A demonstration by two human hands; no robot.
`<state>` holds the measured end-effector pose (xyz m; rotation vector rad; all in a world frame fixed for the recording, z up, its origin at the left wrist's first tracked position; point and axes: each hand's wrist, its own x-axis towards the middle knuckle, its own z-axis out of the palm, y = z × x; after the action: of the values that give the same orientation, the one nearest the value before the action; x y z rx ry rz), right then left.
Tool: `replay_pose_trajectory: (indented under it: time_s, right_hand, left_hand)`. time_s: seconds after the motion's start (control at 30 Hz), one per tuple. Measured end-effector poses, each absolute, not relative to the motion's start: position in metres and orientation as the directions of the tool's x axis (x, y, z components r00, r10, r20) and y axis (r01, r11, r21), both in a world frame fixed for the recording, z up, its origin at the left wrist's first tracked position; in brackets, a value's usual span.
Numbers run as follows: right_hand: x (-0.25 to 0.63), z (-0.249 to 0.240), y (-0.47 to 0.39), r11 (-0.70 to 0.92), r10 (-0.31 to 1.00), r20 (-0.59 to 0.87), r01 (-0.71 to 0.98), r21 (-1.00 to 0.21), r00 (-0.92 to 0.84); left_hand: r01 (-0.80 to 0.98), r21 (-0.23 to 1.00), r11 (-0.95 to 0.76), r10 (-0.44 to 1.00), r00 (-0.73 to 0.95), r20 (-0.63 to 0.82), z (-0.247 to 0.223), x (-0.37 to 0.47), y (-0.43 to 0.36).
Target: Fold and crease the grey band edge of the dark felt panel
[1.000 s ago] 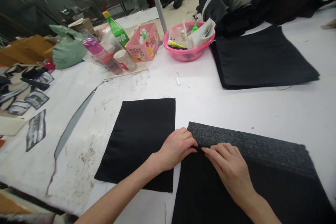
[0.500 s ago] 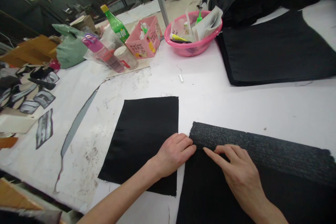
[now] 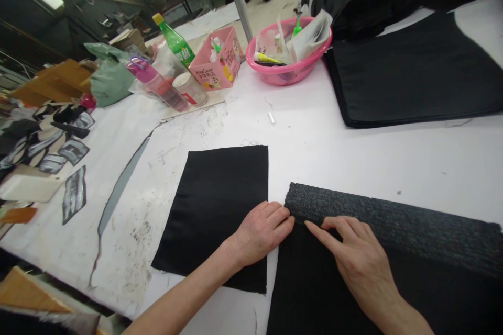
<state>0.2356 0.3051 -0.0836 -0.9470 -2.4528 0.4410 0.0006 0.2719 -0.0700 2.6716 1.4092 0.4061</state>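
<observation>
A large piece of black cloth (image 3: 314, 282) lies at the lower right, with a speckled dark grey strip (image 3: 377, 214) along its far edge. My left hand (image 3: 265, 230) is closed at the strip's left end, its fingertips pinching the cloth's corner. Just to the right, my right hand (image 3: 357, 256) presses on the seam between strip and cloth; its thumb reaches left and its other fingers are bent, closed on the cloth. What lies under those fingertips is hidden. A smaller black cloth piece (image 3: 220, 193) rests flat on the left, partly beneath my left forearm.
A stack of black cloth (image 3: 412, 78) stands at the back right. Behind are a pink basin (image 3: 291, 73), a pink box (image 3: 218, 70), a green bottle (image 3: 175, 42), a purple-capped bottle (image 3: 159, 84) and a jar (image 3: 190, 89). Coated pieces (image 3: 74, 193) lie on the left.
The view has shifted slightly, so things on the left appear a little further right. Both hands keep their places on the cloth.
</observation>
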Motion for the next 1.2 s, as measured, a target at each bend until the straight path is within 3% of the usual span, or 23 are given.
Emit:
replay_pose_trajectory:
  time_s: [0.47,0.83,1.07,1.2]
  right_hand:
    - [0.232,-0.080,0.305,0.734,0.674,0.315,0.558,-0.388,-0.668]
    - [0.231,-0.080,0.304,0.739,0.670,0.322,0.560,-0.375,-0.669]
    - [0.230,-0.079,0.304,0.735,0.673,0.306,0.565,-0.374,-0.673]
    - [0.229,-0.077,0.304,0.728,0.679,0.308,0.560,-0.396,-0.666]
  left_hand:
    - [0.802,0.191,-0.565,0.822,0.530,0.208,-0.073,0.001,0.270]
    - [0.797,0.086,-0.598,0.799,0.582,0.152,-0.066,-0.009,0.263]
    - [0.913,0.067,-0.403,0.884,0.370,0.285,-0.058,0.016,0.247]
    - [0.917,0.033,-0.398,0.888,0.376,0.265,-0.071,0.040,0.236]
